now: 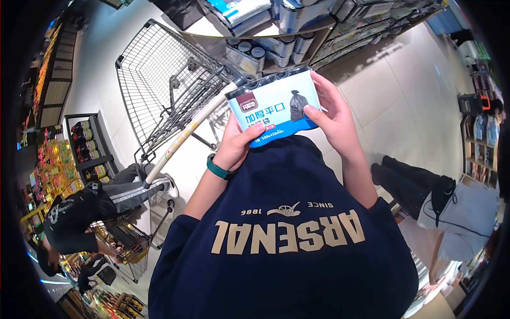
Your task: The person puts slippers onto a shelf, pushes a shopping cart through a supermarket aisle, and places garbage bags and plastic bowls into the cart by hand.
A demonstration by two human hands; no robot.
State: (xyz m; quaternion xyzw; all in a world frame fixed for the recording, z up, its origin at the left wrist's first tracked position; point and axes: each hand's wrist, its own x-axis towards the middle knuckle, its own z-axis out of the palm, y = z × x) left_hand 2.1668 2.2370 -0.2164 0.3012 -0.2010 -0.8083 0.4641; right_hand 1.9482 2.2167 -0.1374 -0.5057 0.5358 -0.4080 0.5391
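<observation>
A blue and white pack of garbage bags [276, 109] is held up in front of my chest, its printed face toward me. It shows a black tied bag and the size 500x450mm. My left hand [237, 139] grips the lower left corner, thumb on the front. At the right edge my right hand [332, 111] holds it too, with its thumb over the bag picture. The fingers behind the pack are partly hidden. A green band circles my left wrist.
A wire shopping cart [164, 80] stands ahead on the left, its pale handle [186, 133] near my left hand. Shelves of packaged rolls [287, 48] are straight ahead. One person [74, 218] is at left beside another cart [125, 250]; another person [451, 207] stands at right.
</observation>
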